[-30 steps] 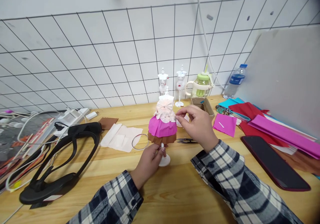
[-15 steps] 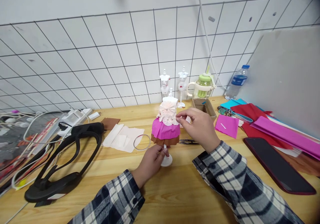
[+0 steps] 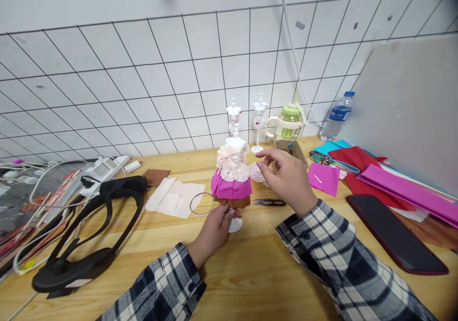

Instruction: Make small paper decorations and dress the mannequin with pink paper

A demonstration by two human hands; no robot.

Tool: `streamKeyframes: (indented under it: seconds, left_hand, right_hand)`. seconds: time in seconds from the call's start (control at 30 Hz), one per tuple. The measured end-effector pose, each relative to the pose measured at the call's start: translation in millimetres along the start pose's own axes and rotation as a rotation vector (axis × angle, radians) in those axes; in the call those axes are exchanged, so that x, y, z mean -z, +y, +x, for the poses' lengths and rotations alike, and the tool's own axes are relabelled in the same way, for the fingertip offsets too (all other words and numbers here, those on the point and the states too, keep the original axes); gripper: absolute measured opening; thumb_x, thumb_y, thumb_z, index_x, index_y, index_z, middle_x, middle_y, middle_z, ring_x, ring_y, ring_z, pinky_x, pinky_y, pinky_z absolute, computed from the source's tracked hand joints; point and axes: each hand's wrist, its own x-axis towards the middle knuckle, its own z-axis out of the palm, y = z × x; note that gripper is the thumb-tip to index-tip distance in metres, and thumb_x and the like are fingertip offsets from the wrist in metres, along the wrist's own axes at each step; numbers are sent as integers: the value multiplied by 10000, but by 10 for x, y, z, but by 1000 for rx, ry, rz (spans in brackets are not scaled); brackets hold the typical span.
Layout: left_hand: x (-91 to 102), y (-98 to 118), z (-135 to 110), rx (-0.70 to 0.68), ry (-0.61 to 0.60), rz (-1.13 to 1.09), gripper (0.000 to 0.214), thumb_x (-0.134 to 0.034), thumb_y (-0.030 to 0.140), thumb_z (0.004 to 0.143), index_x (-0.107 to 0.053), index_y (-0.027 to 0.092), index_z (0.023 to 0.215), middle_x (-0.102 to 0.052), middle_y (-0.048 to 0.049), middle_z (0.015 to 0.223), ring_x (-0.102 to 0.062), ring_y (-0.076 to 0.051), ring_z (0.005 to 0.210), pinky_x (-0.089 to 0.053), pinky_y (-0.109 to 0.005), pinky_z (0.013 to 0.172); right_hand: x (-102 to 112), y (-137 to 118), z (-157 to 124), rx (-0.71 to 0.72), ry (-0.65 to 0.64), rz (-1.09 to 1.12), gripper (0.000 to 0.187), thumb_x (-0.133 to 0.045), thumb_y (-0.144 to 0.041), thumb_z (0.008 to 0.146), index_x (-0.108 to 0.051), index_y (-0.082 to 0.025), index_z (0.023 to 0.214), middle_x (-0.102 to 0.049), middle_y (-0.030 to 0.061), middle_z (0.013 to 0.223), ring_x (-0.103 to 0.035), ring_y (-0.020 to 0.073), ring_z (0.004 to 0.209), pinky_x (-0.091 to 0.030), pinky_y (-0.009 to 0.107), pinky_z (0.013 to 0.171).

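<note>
Near to far. 2 hands, 2 plaid sleeves (image 3: 161,283) over the counter (image 3: 250,273); 1 phone (image 3: 397,235) near right, 1 black head-strap frame (image 3: 123,184) left. Center: 1 dressed form (image 3: 232,186), upright between the hands, pale pleated rosettes on the bodice, 2 skirt tiers, magenta over brown. Can't get a clean rosette count. Left hand (image 3: 213,225) comes in from the near left, fingers wrapped on the form's stem just under the skirt, just above the round white base. Right hand (image 3: 288,180) is raised to the right of the form, clear of it, wrist bent left, thumb and index tips parted, nothing visible between them; other fingers curled. 1 thin ring (image 3: 190,206) left of the skirt, 1 pair of black snips (image 3: 269,201) right of it. 1 small pink dish (image 3: 253,179) just beyond the snips, small bits inside, too small to count. 1 brown piece (image 3: 156,177) farther left, 1 magenta square (image 3: 325,179) right. Far row: 1 open cardboard box (image 3: 302,156), 2 undressed white forms (image 3: 259,113) with red marks, 1 green-lidded mug (image 3: 291,120), 1 blue-capped bottle (image 3: 338,116) at right, all before the tiled wall (image 3: 143,82).
</note>
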Motion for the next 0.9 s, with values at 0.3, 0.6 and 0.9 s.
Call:
streamKeyframes:
  seconds: [0.3, 0.6, 0.9]
  left_hand:
    - [3, 29, -15, -33, 9, 14, 330, -387, 376, 946, -627, 172, 848, -665, -58, 812, -598, -175, 738, -471, -282, 697]
    - [37, -151, 158, 63, 79, -30, 299, -451, 364, 909, -674, 165, 929, -739, -92, 906, -668, -218, 797, -506, -315, 718]
    - [28, -267, 526, 52, 130, 188, 312, -464, 288, 903, -728, 127, 940, -747, -129, 889, -678, -244, 835, -500, -332, 741]
  right_hand:
    - [-89, -143, -57, -151, -117, 204, 251, -624, -326, 797, -563, -222, 1017, -548, -53, 688, -462, 101, 529, -346, 230, 525]
    - [-128, 123, -148, -177, 39, 223, 239, -552, -329, 841, -510, -220, 1049, -527, -50, 677, -456, 113, 512, -377, 241, 508]
    - [-165, 1097, -650, -113, -99, -206, 214, -478, -300, 874, -646, -207, 970, -677, 37, 774, -625, 200, 692, -443, 305, 593]
